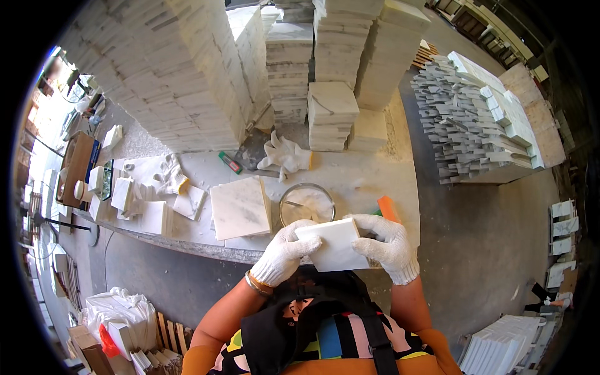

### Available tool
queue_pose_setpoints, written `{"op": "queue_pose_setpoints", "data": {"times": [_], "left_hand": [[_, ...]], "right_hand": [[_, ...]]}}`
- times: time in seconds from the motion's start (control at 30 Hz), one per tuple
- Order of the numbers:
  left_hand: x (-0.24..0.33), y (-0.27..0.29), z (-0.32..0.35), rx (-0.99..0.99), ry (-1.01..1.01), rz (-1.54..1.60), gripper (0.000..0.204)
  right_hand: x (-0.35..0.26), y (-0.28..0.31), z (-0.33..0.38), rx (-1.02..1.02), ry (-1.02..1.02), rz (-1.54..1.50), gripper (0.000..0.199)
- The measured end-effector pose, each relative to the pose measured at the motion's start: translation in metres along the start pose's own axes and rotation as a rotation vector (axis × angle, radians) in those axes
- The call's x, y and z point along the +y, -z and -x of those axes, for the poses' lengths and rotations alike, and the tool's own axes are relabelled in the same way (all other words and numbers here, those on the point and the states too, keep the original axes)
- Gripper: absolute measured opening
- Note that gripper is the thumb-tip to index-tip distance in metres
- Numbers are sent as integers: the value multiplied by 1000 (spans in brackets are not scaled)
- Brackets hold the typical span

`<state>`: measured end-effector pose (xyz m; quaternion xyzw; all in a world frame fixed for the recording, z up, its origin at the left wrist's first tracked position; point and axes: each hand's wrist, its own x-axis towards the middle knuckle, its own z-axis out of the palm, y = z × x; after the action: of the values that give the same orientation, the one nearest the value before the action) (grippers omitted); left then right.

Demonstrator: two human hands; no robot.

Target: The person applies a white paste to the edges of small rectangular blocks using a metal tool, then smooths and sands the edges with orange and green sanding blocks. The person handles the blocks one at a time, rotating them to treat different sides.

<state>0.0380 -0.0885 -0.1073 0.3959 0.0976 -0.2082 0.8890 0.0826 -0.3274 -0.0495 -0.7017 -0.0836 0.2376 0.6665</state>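
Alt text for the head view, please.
Two white-gloved hands, left hand and right hand, hold a white marble tile above a dusty workbench. A round bowl, a square tile and tall tile stacks lie beyond.

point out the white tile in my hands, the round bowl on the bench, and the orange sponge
white tile [334, 247], head view, middle of its top face.
round bowl [306, 204], head view, its inside.
orange sponge [387, 208], head view, its top.
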Motion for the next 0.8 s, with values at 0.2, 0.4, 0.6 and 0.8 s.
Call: {"op": "queue_pose_setpoints", "data": {"times": [0.2,0.4,0.6,0.8], "left_hand": [[3,-4,3,27,-66,-153,46],[5,-6,7,32,-88,-291,44],[11,-24,12,71,-129,-395,36],[4,-26,11,106,-283,-658,30]], "right_hand": [[-1,0,1,40,31,71,40],[3,2,3,54,65,147,37],[2,1,2,72,166,265,44],[-3,-20,-3,174,288,462,50]]}}
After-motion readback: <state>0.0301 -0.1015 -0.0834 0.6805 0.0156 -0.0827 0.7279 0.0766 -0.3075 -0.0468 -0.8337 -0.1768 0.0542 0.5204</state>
